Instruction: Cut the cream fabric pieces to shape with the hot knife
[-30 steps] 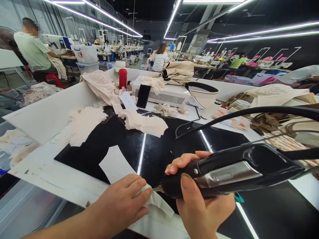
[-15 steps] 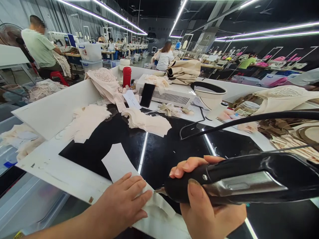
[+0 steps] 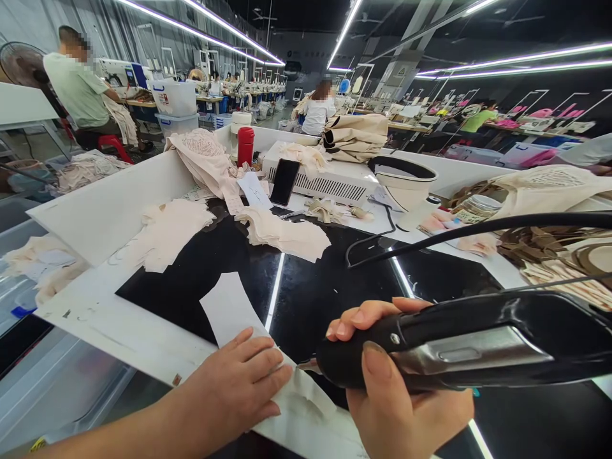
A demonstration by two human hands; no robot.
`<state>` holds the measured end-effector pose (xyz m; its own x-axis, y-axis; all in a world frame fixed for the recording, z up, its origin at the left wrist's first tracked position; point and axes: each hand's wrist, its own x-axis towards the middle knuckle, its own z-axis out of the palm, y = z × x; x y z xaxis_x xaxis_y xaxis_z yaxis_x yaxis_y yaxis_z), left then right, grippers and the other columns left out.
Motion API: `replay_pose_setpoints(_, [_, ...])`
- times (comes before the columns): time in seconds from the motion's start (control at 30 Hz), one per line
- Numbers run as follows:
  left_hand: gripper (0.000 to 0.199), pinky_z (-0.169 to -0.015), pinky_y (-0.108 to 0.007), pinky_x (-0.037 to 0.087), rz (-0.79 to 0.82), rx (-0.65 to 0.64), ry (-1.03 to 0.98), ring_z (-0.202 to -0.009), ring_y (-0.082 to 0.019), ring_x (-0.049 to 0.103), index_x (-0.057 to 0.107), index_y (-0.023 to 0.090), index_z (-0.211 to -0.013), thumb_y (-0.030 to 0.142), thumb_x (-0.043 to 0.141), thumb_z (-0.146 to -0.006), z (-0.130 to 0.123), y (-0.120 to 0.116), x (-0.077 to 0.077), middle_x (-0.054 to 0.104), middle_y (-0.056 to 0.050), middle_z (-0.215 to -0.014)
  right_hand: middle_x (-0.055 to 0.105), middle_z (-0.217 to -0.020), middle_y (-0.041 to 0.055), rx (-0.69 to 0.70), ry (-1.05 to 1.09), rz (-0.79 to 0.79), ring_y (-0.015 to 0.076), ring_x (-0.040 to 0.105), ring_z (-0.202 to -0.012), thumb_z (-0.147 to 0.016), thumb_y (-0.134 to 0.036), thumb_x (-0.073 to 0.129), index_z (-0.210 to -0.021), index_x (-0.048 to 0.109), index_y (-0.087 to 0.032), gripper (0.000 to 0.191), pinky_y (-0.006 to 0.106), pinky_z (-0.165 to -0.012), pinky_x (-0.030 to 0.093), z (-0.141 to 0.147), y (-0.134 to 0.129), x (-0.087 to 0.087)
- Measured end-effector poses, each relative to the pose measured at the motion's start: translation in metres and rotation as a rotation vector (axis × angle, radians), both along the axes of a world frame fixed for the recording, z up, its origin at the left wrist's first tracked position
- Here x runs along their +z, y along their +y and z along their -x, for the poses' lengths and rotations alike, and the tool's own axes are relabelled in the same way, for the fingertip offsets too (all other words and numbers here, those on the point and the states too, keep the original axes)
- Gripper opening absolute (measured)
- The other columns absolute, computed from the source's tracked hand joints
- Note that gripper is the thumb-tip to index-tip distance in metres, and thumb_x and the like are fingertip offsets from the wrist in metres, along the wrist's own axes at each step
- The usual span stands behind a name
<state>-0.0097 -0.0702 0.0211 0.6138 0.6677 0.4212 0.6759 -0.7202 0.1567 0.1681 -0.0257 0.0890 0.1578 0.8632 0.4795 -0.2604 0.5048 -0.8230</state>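
My right grip [image 3: 399, 405] wrapped the likely heavy, stiff black tool [image 3: 478, 350] at its thick front, the surest hold, while my left hand [image 3: 234, 382], fingers slightly spread, flattened seemingly limp cloth [image 3: 310, 396] on the table [image 3: 320, 296].

We see black handheld tool [image 3: 540, 325] with silver plate [image 3: 471, 352], white sheet [image 3: 229, 305], black tabletop panel [image 3: 310, 290], pale peach fabric pieces [image 3: 291, 236]. Behind, we note red bottle [image 3: 245, 148], white vented box [image 3: 332, 183] striped with dark slots, cream bin [image 3: 404, 190] rimmed black.

left hand [image 3: 246, 379] on pale piece [image 3: 233, 307], right hand [image 3: 392, 395] gripping black tool [image 3: 459, 344]
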Motion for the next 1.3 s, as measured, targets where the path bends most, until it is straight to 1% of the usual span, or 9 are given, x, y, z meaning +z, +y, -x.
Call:
replay_pose_setpoints(0.2, [0.051, -0.112, -0.043, 0.045, 0.029, 0.011, -0.009, -0.116, -0.024, 0.061, 0.057, 0.018, -0.134, 0.04, 0.078, -0.093, -0.003, 0.0, -0.001, 0.068, -0.003, -0.116, 0.063, -0.085, -0.0013, -0.006, 0.0, -0.003, 0.0144, 0.065, -0.069, -0.087, -0.025, 0.079, -0.115, 0.063, -0.028, 0.032, 0.03, -0.064, 0.06, 0.001, 0.001, 0.001])
replay_pose_setpoints(0.5, [0.049, -0.114, -0.042, 0.043, 0.006, 0.012, -0.023, -0.115, -0.023, 0.062, 0.059, 0.018, -0.128, 0.038, 0.082, -0.089, -0.002, -0.004, -0.002, 0.068, -0.003, -0.115, 0.064, -0.083, -0.0016, 0.009, 0.033, -0.043, 0.014, 0.064, -0.067, -0.087, -0.026, 0.079, -0.113, 0.063, -0.027, 0.031, 0.029, -0.061, 0.059, 0.008, 0.006, 0.001])
replay_pose_setpoints(0.67, [0.043, -0.115, -0.042, 0.042, -0.008, 0.014, -0.032, -0.115, -0.023, 0.061, 0.059, 0.017, -0.126, 0.036, 0.078, -0.093, -0.006, -0.006, -0.003, 0.068, -0.003, -0.115, 0.065, -0.084, -0.0023, 0.031, 0.036, -0.044, 0.0134, 0.064, -0.066, -0.088, -0.022, 0.077, -0.113, 0.062, -0.027, 0.029, 0.029, -0.06, 0.058, 0.011, 0.008, 0.0])
replay_pose_setpoints(0.8, [0.039, -0.113, -0.042, 0.044, -0.02, 0.012, -0.037, -0.114, -0.023, 0.061, 0.059, 0.016, -0.125, 0.035, 0.076, -0.095, -0.009, -0.006, -0.003, 0.068, -0.004, -0.114, 0.065, -0.086, -0.0023, 0.049, 0.027, -0.043, 0.0128, 0.065, -0.066, -0.089, -0.018, 0.075, -0.115, 0.061, -0.027, 0.03, 0.028, -0.061, 0.059, 0.012, 0.006, -0.001])
replay_pose_setpoints(0.9, [0.039, -0.112, -0.044, 0.046, -0.008, 0.009, -0.039, -0.114, -0.023, 0.062, 0.059, 0.016, -0.126, 0.032, 0.075, -0.095, -0.009, -0.007, -0.003, 0.067, -0.005, -0.115, 0.065, -0.086, -0.0019, 0.034, 0.018, -0.042, 0.0127, 0.065, -0.066, -0.09, -0.017, 0.073, -0.115, 0.061, -0.026, 0.029, 0.029, -0.063, 0.06, 0.013, 0.006, -0.002])
replay_pose_setpoints(1.0, [0.039, -0.11, -0.047, 0.049, 0.014, 0.009, -0.042, -0.115, -0.024, 0.062, 0.057, 0.016, -0.128, 0.028, 0.074, -0.095, -0.008, -0.009, -0.004, 0.066, -0.007, -0.116, 0.065, -0.086, -0.002, 0.032, 0.021, -0.065, 0.0133, 0.064, -0.066, -0.089, -0.018, 0.073, -0.116, 0.06, -0.026, 0.031, 0.03, -0.062, 0.06, 0.015, 0.008, -0.002])
replay_pose_setpoints(1.17, [0.045, -0.108, -0.051, 0.052, 0.063, 0.011, -0.016, -0.114, -0.025, 0.064, 0.055, 0.017, -0.13, 0.027, 0.077, -0.093, -0.008, -0.01, -0.006, 0.065, -0.01, -0.118, 0.066, -0.086, -0.0022, 0.078, 0.045, -0.065, 0.0134, 0.065, -0.065, -0.088, -0.014, 0.072, -0.115, 0.058, -0.025, 0.032, 0.03, -0.061, 0.059, 0.018, 0.009, -0.002])
replay_pose_setpoints(1.3, [0.045, -0.107, -0.053, 0.053, 0.066, 0.014, -0.019, -0.114, -0.027, 0.065, 0.056, 0.017, -0.129, 0.027, 0.077, -0.092, -0.009, -0.011, -0.006, 0.065, -0.011, -0.117, 0.067, -0.086, -0.0027, 0.067, 0.03, -0.042, 0.0132, 0.066, -0.065, -0.089, -0.013, 0.071, -0.115, 0.058, -0.026, 0.032, 0.031, -0.062, 0.06, 0.019, 0.008, -0.003])
